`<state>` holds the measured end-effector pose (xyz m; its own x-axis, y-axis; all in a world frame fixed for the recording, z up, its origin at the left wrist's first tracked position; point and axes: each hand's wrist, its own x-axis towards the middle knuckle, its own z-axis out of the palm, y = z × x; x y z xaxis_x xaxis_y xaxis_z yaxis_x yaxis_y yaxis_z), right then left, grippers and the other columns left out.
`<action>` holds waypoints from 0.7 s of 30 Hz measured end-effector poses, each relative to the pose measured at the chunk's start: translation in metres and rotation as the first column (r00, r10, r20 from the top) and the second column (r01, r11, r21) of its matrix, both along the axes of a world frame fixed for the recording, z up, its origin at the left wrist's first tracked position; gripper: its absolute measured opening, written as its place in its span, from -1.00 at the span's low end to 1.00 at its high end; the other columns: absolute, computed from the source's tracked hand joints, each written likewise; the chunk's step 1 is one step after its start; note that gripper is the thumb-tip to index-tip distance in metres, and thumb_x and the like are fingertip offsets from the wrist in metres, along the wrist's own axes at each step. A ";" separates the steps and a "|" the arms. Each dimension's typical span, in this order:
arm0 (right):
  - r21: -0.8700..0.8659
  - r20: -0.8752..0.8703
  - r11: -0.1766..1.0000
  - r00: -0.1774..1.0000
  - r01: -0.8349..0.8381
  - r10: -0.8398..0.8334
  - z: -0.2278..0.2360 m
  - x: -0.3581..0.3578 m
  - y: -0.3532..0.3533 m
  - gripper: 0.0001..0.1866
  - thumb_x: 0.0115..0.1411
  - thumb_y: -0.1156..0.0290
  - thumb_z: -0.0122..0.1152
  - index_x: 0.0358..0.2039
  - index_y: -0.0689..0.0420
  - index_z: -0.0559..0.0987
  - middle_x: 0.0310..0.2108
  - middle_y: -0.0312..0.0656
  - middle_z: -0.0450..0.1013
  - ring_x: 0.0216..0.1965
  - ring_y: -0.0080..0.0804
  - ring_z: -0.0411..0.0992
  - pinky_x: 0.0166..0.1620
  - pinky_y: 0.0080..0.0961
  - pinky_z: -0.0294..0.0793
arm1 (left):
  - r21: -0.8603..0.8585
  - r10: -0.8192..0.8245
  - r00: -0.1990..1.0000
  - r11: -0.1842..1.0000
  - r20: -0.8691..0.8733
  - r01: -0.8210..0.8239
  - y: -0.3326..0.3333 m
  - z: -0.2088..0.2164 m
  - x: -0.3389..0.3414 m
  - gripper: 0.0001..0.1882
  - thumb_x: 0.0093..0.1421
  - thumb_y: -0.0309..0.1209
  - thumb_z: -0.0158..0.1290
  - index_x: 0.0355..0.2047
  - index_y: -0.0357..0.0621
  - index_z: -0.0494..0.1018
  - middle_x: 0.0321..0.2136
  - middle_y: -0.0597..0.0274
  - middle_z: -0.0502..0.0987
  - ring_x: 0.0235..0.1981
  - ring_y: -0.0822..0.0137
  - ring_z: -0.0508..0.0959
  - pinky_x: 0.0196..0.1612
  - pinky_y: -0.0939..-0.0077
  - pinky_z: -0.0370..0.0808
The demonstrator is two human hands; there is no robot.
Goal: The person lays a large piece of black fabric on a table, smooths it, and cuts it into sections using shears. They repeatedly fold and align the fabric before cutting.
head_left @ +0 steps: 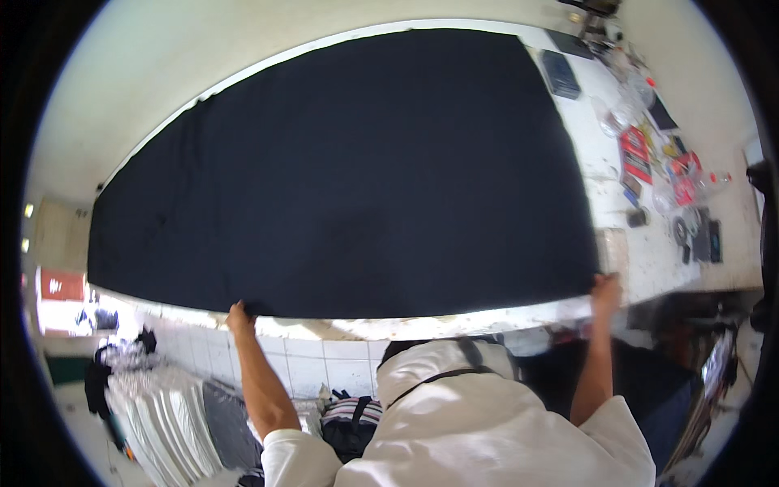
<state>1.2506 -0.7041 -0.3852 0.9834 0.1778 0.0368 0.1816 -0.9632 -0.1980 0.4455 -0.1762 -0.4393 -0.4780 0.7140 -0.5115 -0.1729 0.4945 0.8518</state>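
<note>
A large sheet of black cloth (pixel 365 170) lies spread over a long white table (pixel 604 195). Its near edge runs along the table's front, with slight wrinkles toward the left end. My left hand (pixel 240 316) is closed on that near edge, left of the middle, where the cloth bunches a little at the fingertips. Far to the right, my right hand (pixel 606 292) closes on the cloth's near right corner. Both arms are stretched wide apart, and the fingertips are small and partly hidden.
On the table's right end stand plastic bottles (pixel 714 177), a red packet (pixel 635 154), a dark flat block (pixel 560 75) and a tape roll (pixel 680 231). Stacked white fabric (pixel 158 418) sits below at left. Dark cloth (pixel 649 381) hangs or lies below at right.
</note>
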 end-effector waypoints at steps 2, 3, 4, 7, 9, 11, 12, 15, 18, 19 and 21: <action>-0.108 0.329 0.987 0.932 -0.120 0.150 0.011 -0.018 0.034 -0.66 0.48 0.27 0.17 0.07 0.29 0.53 0.07 0.18 0.49 0.07 0.25 0.48 0.10 0.09 0.47 | 0.029 0.015 0.971 0.999 0.239 -0.022 0.005 0.009 0.003 -0.66 0.38 -0.28 0.21 0.05 -0.24 0.57 -0.06 0.08 0.67 0.02 0.09 0.63 0.07 0.07 0.61; 0.032 0.330 0.957 0.907 -0.287 0.261 0.013 -0.030 0.056 -0.62 0.51 0.27 0.10 0.15 0.29 0.52 0.12 0.18 0.48 0.16 0.24 0.44 0.19 0.08 0.42 | 0.071 0.021 0.954 0.997 0.299 -0.044 0.009 0.017 0.006 -0.68 0.40 -0.28 0.21 0.04 -0.21 0.57 -0.09 0.12 0.67 -0.03 0.11 0.64 0.04 0.11 0.61; 0.163 0.371 0.874 0.850 -0.457 0.375 0.016 -0.045 0.076 -0.58 0.54 0.26 0.03 0.24 0.28 0.50 0.18 0.18 0.47 0.25 0.23 0.39 0.28 0.07 0.36 | 0.066 0.102 0.937 0.989 0.333 -0.131 0.013 0.026 0.010 -0.71 0.42 -0.28 0.20 0.02 -0.19 0.57 -0.12 0.15 0.67 -0.08 0.12 0.64 0.01 0.15 0.61; -0.116 0.320 0.725 0.665 -0.679 0.675 0.005 -0.099 0.124 -0.44 0.58 0.19 -0.14 0.49 0.11 0.36 0.55 0.04 0.15 0.57 0.17 0.03 0.54 0.13 -0.05 | 0.041 0.172 0.977 0.983 0.126 -0.179 0.024 0.057 0.018 -0.71 0.42 -0.27 0.22 -0.01 -0.21 0.57 -0.18 0.16 0.68 -0.19 0.19 0.65 -0.11 0.25 0.61; -0.192 0.230 0.694 0.656 -0.694 0.719 -0.003 -0.118 0.138 -0.39 0.60 0.09 -0.26 0.57 -0.02 0.25 0.63 -0.05 0.01 0.63 0.11 -0.14 0.59 0.18 -0.24 | 0.200 0.143 0.987 0.972 -0.076 -0.125 0.019 0.071 0.019 -0.70 0.40 -0.27 0.25 -0.04 -0.25 0.57 -0.21 0.16 0.67 -0.26 0.25 0.64 -0.23 0.30 0.57; -0.268 0.174 0.672 0.652 -0.690 0.738 -0.009 -0.125 0.141 -0.37 0.61 0.04 -0.32 0.59 -0.05 0.19 0.64 -0.07 -0.03 0.65 0.09 -0.18 0.59 0.19 -0.30 | 0.403 0.138 0.955 0.915 -0.263 -0.021 0.007 0.073 0.016 -0.66 0.36 -0.24 0.32 -0.17 -0.32 0.57 -0.34 0.15 0.65 -0.44 0.35 0.61 -0.47 0.36 0.47; -0.259 0.159 0.669 0.653 -0.696 0.741 -0.009 -0.125 0.140 -0.36 0.62 0.03 -0.35 0.60 -0.05 0.17 0.64 -0.07 -0.04 0.65 0.08 -0.19 0.59 0.20 -0.31 | 0.263 0.089 0.933 0.965 -0.349 0.007 0.001 0.071 0.013 -0.66 0.35 -0.25 0.33 -0.20 -0.34 0.57 -0.38 0.15 0.63 -0.49 0.34 0.59 -0.50 0.38 0.44; -0.256 0.108 0.679 0.677 -0.689 0.728 -0.002 -0.123 0.140 -0.34 0.62 0.00 -0.39 0.60 -0.01 0.16 0.64 -0.04 -0.06 0.65 0.08 -0.19 0.59 0.21 -0.32 | 0.018 -0.098 0.888 0.993 -0.448 0.119 -0.008 0.057 0.005 -0.64 0.34 -0.25 0.33 -0.31 -0.36 0.55 -0.58 0.20 0.50 -0.70 0.33 0.47 -0.62 0.44 0.33; -0.177 0.120 0.651 0.640 -0.738 0.759 0.008 -0.144 0.154 -0.33 0.61 0.03 -0.35 0.59 0.09 0.16 0.64 0.05 -0.08 0.65 0.12 -0.20 0.58 0.23 -0.33 | 0.065 -0.072 0.932 0.993 -0.355 0.101 -0.002 0.052 -0.006 -0.65 0.35 -0.24 0.32 -0.31 -0.32 0.53 -0.60 0.27 0.44 -0.71 0.36 0.46 -0.63 0.47 0.31; -0.133 0.144 0.609 0.593 -0.782 0.792 0.010 -0.159 0.161 -0.32 0.61 0.03 -0.33 0.59 0.11 0.16 0.64 0.06 -0.08 0.65 0.13 -0.20 0.58 0.23 -0.33 | 0.076 -0.047 0.941 0.994 -0.335 0.076 0.001 0.054 -0.010 -0.64 0.35 -0.22 0.32 -0.36 -0.26 0.49 -0.62 0.30 0.39 -0.72 0.39 0.45 -0.63 0.51 0.29; -0.145 0.179 0.532 0.506 -0.834 0.844 0.010 -0.191 0.177 -0.31 0.58 0.06 -0.25 0.59 0.12 0.15 0.64 0.05 -0.08 0.65 0.14 -0.20 0.58 0.23 -0.33 | 0.083 -0.036 0.942 0.994 -0.333 0.068 0.006 0.059 -0.018 -0.64 0.35 -0.22 0.33 -0.39 -0.22 0.47 -0.63 0.32 0.38 -0.71 0.41 0.43 -0.63 0.52 0.29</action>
